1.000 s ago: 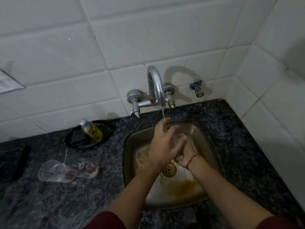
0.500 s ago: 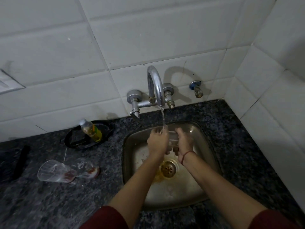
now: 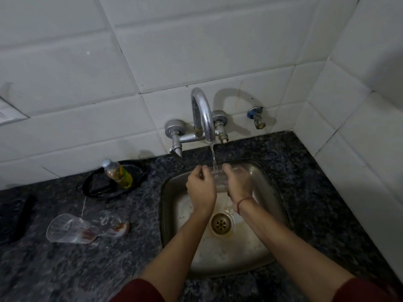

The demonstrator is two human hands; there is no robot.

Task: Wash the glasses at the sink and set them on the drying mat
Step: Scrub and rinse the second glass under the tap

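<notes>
Over the steel sink (image 3: 270,192), both my hands hold a clear glass (image 3: 219,180) between them, under the thin stream running from the chrome tap (image 3: 201,112). My left hand (image 3: 201,190) grips the glass from the left with curled fingers. My right hand (image 3: 238,184), with a red thread at the wrist, curls round it from the right. Much of the glass is hidden by my fingers. Two more clear glasses (image 3: 67,228) (image 3: 109,223) lie on their sides on the dark counter left of the sink, with reddish residue in them.
A black dish (image 3: 98,190) with a small bottle of yellow liquid (image 3: 117,173) stands behind the lying glasses. A dark flat object (image 3: 24,214) lies at the far left. White tiled walls close the back and the right side. The drain (image 3: 221,224) sits mid-sink.
My hands have drawn apart from an overlapping hold and lifted the glass toward the tap, holding it between them. Yellowish water on the sink floor has drained away.
</notes>
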